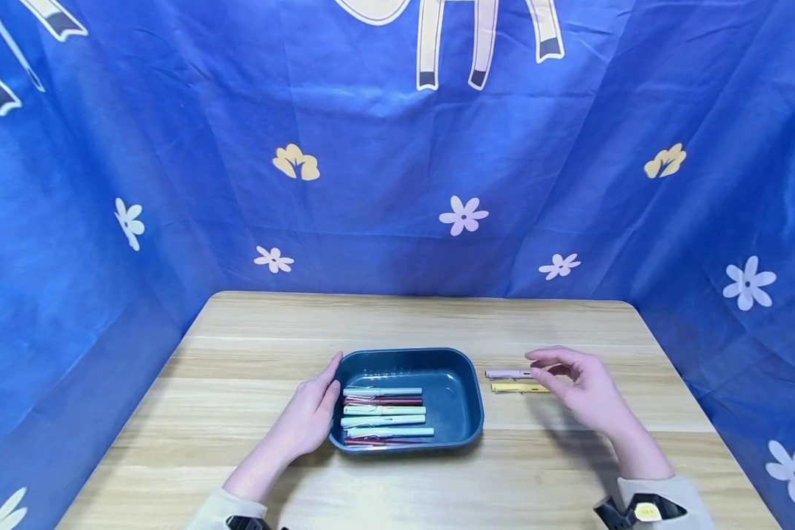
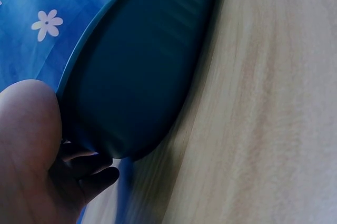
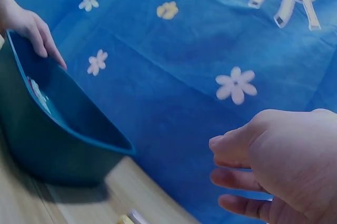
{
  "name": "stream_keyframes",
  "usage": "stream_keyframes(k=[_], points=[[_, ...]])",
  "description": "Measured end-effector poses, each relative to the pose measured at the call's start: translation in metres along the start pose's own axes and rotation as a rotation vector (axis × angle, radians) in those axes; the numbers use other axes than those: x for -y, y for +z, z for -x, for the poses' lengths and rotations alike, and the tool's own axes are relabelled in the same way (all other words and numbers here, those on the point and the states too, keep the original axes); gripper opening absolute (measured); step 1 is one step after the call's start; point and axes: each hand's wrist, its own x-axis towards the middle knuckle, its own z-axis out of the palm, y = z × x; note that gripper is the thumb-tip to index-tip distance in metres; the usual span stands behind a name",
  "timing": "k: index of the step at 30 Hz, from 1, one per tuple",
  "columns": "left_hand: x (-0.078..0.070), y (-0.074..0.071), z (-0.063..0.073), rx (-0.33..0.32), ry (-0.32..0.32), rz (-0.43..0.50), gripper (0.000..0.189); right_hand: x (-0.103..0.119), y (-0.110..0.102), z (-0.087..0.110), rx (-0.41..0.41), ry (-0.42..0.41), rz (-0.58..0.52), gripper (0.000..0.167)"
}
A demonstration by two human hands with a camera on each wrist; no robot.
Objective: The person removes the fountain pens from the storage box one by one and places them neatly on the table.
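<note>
A dark teal plastic tray [image 1: 453, 401] stands on the table, with several pens [image 1: 384, 420] lying side by side in its left half: pale blue, pale green and dark red. My left hand [image 1: 310, 412] grips the tray's left end, thumb at the rim and fingers against the outer wall. The left wrist view shows this hand [image 2: 37, 150] at the tray's corner [image 2: 131, 76]. To the right of the tray lie a lilac pen [image 1: 506, 374] and a yellow pen [image 1: 513, 387]. Over their right ends hovers my right hand [image 1: 586, 386], fingers loosely bent and holding nothing.
The light wooden table [image 1: 371, 316] has rounded far corners. A blue curtain [image 1: 371, 191] with flowers and animal figures hangs behind it and along both sides. Dark devices [image 1: 642, 509] are strapped at both wrists over pale sleeves.
</note>
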Motion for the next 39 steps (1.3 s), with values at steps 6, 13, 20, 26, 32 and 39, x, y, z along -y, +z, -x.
stream_keyframes(k=[6, 13, 20, 26, 32, 39], points=[[0.001, 0.0, 0.0, 0.002, -0.002, 0.003, 0.054, 0.015, 0.018, -0.003, 0.046, -0.045, -0.062, 0.025], [0.001, 0.0, -0.001, -0.001, 0.005, 0.007, 0.054, 0.029, 0.041, -0.01, 0.119, -0.055, -0.134, 0.025], [0.002, 0.001, -0.001, -0.007, 0.012, 0.002, 0.054, 0.041, 0.067, -0.024, 0.19, -0.046, -0.129, 0.023], [0.003, 0.001, -0.001, -0.004, 0.009, 0.009, 0.054, 0.044, 0.091, -0.036, 0.275, -0.026, -0.11, 0.022], [0.002, 0.0, -0.001, -0.004, 0.008, 0.011, 0.054, 0.046, 0.112, -0.046, 0.356, -0.002, -0.077, 0.022], [0.002, 0.0, 0.0, -0.003, 0.007, 0.008, 0.054, 0.044, 0.133, -0.053, 0.396, -0.004, -0.012, 0.02]])
